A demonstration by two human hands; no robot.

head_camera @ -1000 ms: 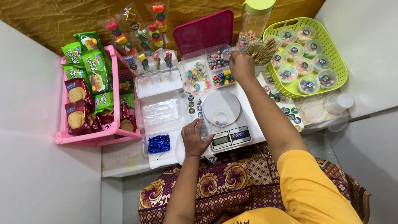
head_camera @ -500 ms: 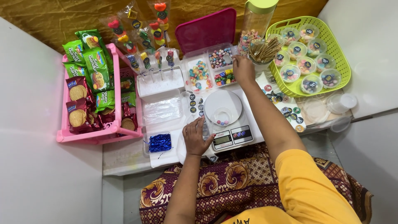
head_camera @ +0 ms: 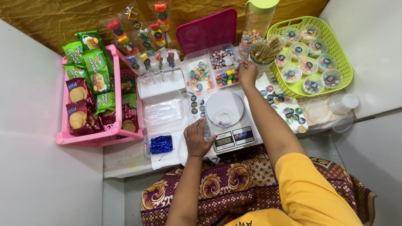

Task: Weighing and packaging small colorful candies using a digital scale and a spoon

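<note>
Two bare hands are over a white worktop (head_camera: 125,161). The right hand (head_camera: 246,70) reaches to the far edge of a clear plastic tray (head_camera: 209,71) with compartments full of small round colourful candies; its fingers are bent together at the tray's right corner, but I cannot tell if they pinch something. The left hand (head_camera: 197,138) lies flat with relaxed, slightly spread fingers, holding nothing, and touches the left side of a white kitchen scale (head_camera: 228,119). On the scale's round plate stands a small transparent cup (head_camera: 224,117) with a few candies inside. Just beside the right hand stands a cup of thin wooden sticks (head_camera: 264,52). Further right is a lime-green perforated basket (head_camera: 337,52) holding round lidded cups. At the left, a pink plastic crate (head_camera: 115,100) carries shiny biscuit packets.
</note>
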